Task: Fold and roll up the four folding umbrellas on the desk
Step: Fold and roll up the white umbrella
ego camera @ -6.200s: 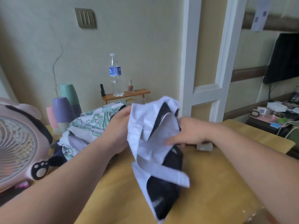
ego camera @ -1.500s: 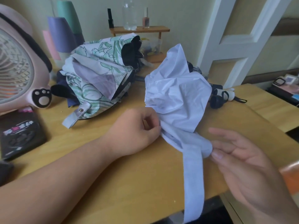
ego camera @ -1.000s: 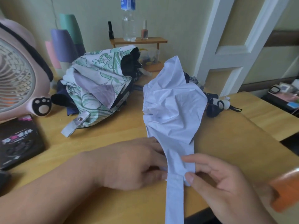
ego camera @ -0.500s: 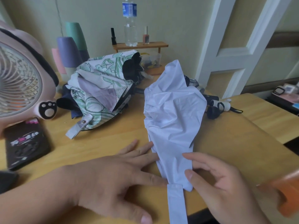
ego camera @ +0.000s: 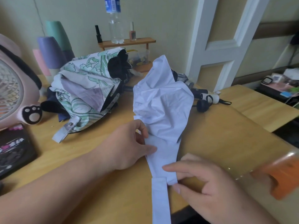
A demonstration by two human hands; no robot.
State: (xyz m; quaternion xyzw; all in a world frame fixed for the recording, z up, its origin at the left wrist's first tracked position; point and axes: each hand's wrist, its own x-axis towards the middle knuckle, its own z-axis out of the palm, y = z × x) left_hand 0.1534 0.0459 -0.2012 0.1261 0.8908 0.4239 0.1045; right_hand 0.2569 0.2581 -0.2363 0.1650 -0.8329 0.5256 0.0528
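A: What do the fingers of the right hand (ego camera: 215, 191) do?
B: They pinch the narrow end of the white umbrella (ego camera: 163, 107). The forefinger lies on top of the cloth, and the thumb is at the cloth's edge, nearer to the person. Just left of the thumb the white strap (ego camera: 161, 201) begins. It runs over the near edge of the counter (ego camera: 226, 143).
A: And the left hand (ego camera: 127, 147)?
B: Its fingers (ego camera: 142, 126) are curled. Together with the thumb they hold a fold on the left edge of the same umbrella, a little beyond the right fingers.
A: Where does this umbrella lie?
B: On the counter, crumpled. It becomes wide beyond both sets of fingers, and its pointed far end rises up.
A: What is right of the right fingers?
B: An orange object (ego camera: 283, 178). It is blurred, and I cannot tell what it is.
A: And farther away?
B: Beyond the left fingers and to their left, a green-patterned umbrella (ego camera: 84, 88) lies loose. Its snap strap (ego camera: 66, 130) points to the near side. Beyond the right fingers, beside the white cloth, are black and white umbrella handles (ego camera: 202, 105). Far left of the left fingers stands a pink fan (ego camera: 14, 88), with a flat black box (ego camera: 14, 151) in front of it. At the wall a small wooden shelf (ego camera: 127, 42) carries a water bottle (ego camera: 114, 21) and two little bottles.
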